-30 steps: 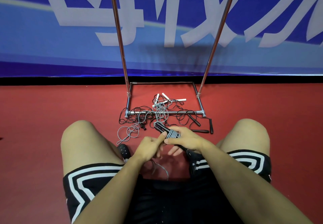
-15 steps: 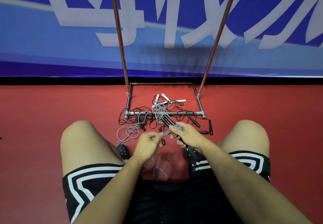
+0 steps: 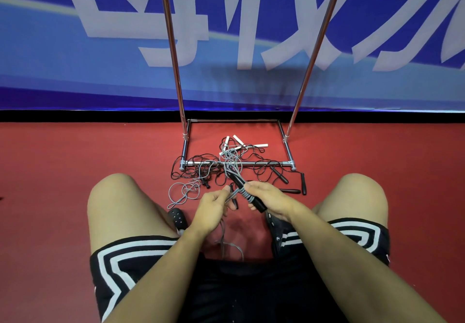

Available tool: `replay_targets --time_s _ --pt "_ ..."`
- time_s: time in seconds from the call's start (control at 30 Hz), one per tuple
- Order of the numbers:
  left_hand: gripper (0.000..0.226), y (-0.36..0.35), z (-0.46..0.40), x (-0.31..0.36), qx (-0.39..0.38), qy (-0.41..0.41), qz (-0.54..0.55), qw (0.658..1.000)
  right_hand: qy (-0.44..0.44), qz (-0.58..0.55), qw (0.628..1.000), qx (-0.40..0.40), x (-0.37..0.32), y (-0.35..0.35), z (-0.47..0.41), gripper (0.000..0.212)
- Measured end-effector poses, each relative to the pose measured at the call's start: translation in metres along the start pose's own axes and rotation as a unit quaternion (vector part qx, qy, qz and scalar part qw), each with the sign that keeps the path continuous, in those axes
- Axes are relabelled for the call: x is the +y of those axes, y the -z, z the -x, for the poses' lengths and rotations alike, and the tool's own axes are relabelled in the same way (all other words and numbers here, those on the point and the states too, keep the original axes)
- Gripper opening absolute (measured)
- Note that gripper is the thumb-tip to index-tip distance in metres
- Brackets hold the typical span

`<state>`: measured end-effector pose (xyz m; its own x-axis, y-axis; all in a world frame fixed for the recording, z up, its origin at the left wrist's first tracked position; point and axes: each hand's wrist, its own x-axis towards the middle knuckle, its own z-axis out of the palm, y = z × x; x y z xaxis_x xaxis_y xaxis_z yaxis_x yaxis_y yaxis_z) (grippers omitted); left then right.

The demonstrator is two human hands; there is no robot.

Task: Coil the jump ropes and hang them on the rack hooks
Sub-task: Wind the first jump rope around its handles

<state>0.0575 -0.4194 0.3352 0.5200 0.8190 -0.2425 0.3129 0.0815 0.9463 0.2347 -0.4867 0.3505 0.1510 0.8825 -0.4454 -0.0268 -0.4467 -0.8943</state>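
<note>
My right hand [image 3: 270, 198] grips the black handles [image 3: 242, 186] of a grey jump rope, with grey cord wound round them. My left hand [image 3: 214, 205] pinches the grey cord just left of the handles. Loose grey cord [image 3: 185, 193] trails on the red floor to the left and hangs down between my legs. A tangle of black ropes [image 3: 201, 169] and white-handled ropes [image 3: 236, 144] lies over the metal rack's base bar [image 3: 264, 163]. The rack's two uprights [image 3: 173, 45] rise out of the top of the view; its hooks are hidden.
I sit on the red floor with my knees [image 3: 113, 196] spread wide on either side of my hands. A blue banner wall [image 3: 75, 58] stands right behind the rack. Black handles [image 3: 303, 183] lie near the rack's right foot. A dark shoe [image 3: 177, 218] shows by my left thigh.
My right hand has turned the handles so they point up and away, and both hands have shifted slightly forward. The grey cord wraps sit lower on the handles than before.
</note>
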Motion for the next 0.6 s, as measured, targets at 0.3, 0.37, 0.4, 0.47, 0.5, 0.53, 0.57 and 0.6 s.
replay_targets --time_s 0.3,0.37,0.4,0.47,0.5,0.53,0.57,0.6 --pt "0.061 -0.0021 0.0031 0.0024 -0.014 0.004 0.017 1.000 0.042 0.120 0.992 0.011 0.0079 0.0018 -0.0034 0.026" --pt "0.055 -0.0012 0.0044 0.0037 -0.023 -0.002 0.016 1.000 0.036 0.121 0.992 0.008 0.0094 0.0024 -0.0036 0.037" --pt "0.053 -0.0009 0.0056 0.0044 -0.025 -0.006 0.017 1.000 0.034 0.127 0.991 0.008 0.0097 0.0023 -0.0029 0.043" --pt "0.051 -0.0012 0.0063 0.0034 -0.030 -0.018 0.021 0.999 0.038 0.137 0.990 0.006 0.0090 0.0028 -0.0017 0.052" --pt "0.051 -0.0012 0.0063 0.0031 -0.033 -0.022 0.019 0.999 0.038 0.138 0.990 0.006 0.0089 0.0027 -0.0015 0.055" --pt "0.051 -0.0010 0.0066 0.0037 -0.036 -0.023 0.016 0.999 0.034 0.138 0.990 0.008 0.0084 0.0025 -0.0010 0.060" --pt "0.050 -0.0008 0.0057 0.0027 -0.042 -0.028 0.018 0.999 0.030 0.136 0.990 0.010 0.0083 0.0025 -0.0007 0.064" --pt "0.049 -0.0004 0.0048 0.0023 -0.048 -0.034 0.023 0.998 0.027 0.130 0.991 0.010 0.0075 0.0022 0.0002 0.068"
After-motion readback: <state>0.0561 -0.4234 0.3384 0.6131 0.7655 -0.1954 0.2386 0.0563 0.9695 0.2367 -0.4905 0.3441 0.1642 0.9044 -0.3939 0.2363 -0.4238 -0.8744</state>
